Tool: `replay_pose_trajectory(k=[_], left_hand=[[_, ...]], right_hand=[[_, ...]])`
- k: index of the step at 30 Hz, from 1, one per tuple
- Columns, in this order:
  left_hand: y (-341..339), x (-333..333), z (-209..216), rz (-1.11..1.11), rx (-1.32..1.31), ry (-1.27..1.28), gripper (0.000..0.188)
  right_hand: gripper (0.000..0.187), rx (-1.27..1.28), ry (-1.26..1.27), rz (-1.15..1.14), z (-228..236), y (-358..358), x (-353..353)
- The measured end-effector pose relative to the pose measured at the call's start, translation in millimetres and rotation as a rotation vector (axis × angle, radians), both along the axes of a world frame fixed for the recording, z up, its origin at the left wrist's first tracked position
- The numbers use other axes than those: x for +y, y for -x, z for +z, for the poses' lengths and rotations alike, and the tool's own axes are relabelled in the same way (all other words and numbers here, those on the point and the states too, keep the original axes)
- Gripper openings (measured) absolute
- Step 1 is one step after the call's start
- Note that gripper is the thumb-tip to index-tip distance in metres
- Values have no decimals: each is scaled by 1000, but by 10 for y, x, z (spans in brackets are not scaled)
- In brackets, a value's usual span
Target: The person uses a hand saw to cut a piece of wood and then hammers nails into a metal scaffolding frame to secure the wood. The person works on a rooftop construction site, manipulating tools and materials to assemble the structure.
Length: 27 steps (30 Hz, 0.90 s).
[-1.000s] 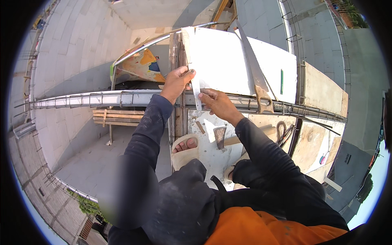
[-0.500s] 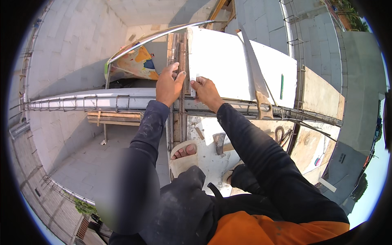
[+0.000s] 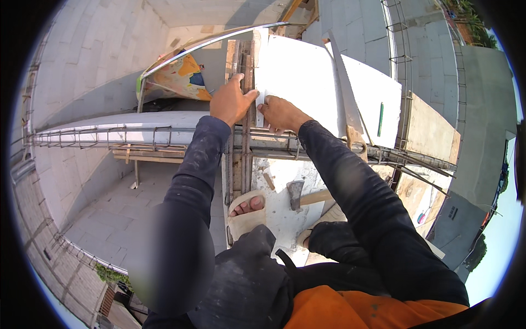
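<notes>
The wearer's sandalled foot (image 3: 247,216) stands on a pale, stained panel (image 3: 279,225). A hatchet (image 3: 296,194) lies on the panel, its wooden handle pointing right. Beyond it, a steel reinforcement cage (image 3: 282,149) crosses from side to side.

The white strip (image 3: 259,118) is at the left edge of a large white board (image 3: 301,71), beside upright timber pieces (image 3: 246,60). The right hand (image 3: 284,114) has its thumb and fingers clamped on the strip. The left hand (image 3: 231,103) is over the timber, thumb and forefinger apart, thumb tip at the strip's left edge; whether it presses there cannot be told. Its other fingers are hidden.

Handling: the strip is probably light, thin and somewhat flexible, with a smooth face that may slip under dusty fingers. Hold it by both long edges, at two spaced points, to limit bending or snapping. Its upper end merges with the white board.

A handsaw (image 3: 342,90) lies on the board, with a green, pencil-like stick (image 3: 380,119) to its right. Block walls (image 3: 93,71) stand farther off. No container can be made out.
</notes>
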State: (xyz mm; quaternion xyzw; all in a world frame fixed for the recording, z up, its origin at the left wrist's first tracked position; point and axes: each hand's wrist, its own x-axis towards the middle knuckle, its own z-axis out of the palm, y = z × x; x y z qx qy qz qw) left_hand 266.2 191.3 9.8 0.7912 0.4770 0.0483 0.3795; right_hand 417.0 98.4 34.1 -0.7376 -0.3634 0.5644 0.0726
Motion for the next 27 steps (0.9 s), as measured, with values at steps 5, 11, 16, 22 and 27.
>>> replay_pose_trajectory(k=[5,11,16,22,27], left_hand=[[-166,60,34,-42,72,-32,71],[-264,180,-44,-42,45,42,64],[-208,166,70,-12,93,91,57],[-213,172,73,-14,77,115,57],[-196,153,30,13,72,106,66]], right_hand=[[43,-90,82,302,-70,-58,124],[37,-382,-173,603,-293,-114,132],[39,-193,44,255,17,-622,523],[66,-541,-460,-124,-318,-1041,1031],[62,-84,-299,-238,-187,-1144,1318]])
